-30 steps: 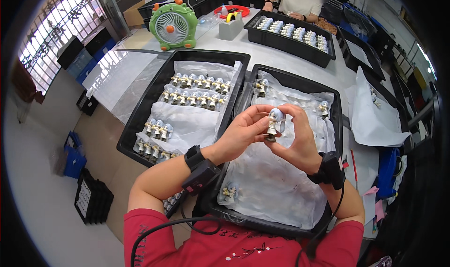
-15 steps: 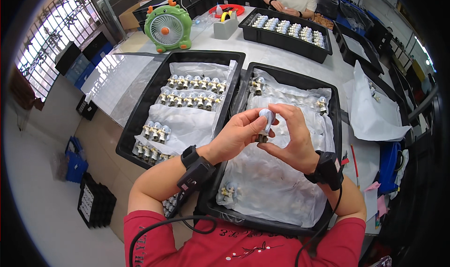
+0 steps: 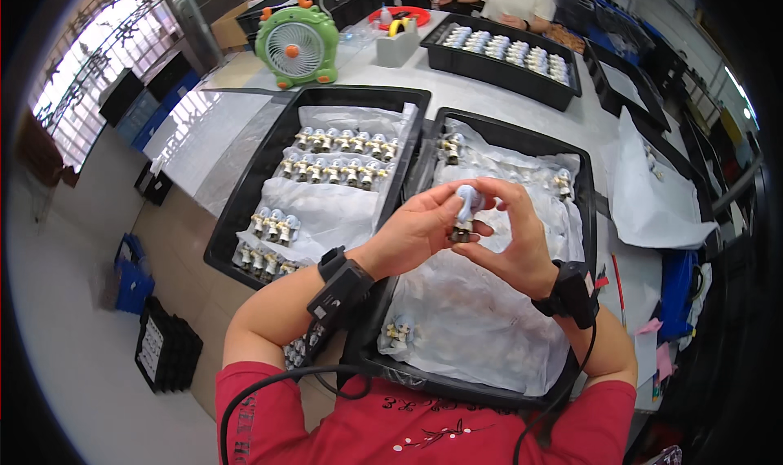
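Above the right-hand black tray [image 3: 589,212], a small figurine [image 3: 465,212] with pale blue hair, white clothes and a dark base is held upright. My left hand [image 3: 420,228] pinches it from the left between thumb and fingers. My right hand [image 3: 522,241] curves round its other side, index finger at the head and thumb tip by the base. Beneath both hands, white wrapping sheet [image 3: 481,318] lines the tray. One similar figurine [image 3: 399,332] lies in its near left corner, another [image 3: 563,183] at the far right, and more [image 3: 450,148] at the far left.
At left, another black tray [image 3: 218,249] holds figurines in rows. Further back stand a green fan [image 3: 295,47], a tape dispenser [image 3: 397,45] and a filled black tray [image 3: 502,80]. A person [image 3: 514,0] sits beyond. White sheet [image 3: 652,196] covers a tray at right.
The figurine has turned slightly in my fingers, and my right fingers have shifted around it. Across the table, the other person's arm has reached out toward the left.
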Demonstrator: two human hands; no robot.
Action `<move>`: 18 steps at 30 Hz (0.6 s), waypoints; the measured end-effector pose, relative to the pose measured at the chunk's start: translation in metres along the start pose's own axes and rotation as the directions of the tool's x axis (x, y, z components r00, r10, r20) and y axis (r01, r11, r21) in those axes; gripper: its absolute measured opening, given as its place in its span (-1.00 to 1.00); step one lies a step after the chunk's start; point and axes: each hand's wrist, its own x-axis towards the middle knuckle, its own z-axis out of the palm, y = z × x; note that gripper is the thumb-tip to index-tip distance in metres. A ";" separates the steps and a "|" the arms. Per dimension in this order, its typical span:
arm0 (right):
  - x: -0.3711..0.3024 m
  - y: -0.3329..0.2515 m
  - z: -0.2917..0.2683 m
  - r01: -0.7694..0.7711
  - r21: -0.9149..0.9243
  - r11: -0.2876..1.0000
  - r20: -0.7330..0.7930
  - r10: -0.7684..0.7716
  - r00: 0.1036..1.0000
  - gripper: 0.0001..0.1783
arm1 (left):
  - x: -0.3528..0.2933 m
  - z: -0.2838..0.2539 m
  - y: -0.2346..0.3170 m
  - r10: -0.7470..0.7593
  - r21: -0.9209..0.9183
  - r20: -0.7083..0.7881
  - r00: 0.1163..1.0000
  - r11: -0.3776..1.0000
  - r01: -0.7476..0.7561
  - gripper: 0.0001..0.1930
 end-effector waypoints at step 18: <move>0.000 0.009 -0.001 -0.073 -0.025 0.997 -0.004 0.073 0.997 -0.29 | -0.108 -0.082 0.111 0.227 0.894 -0.441 0.868 0.032 0.447 -0.68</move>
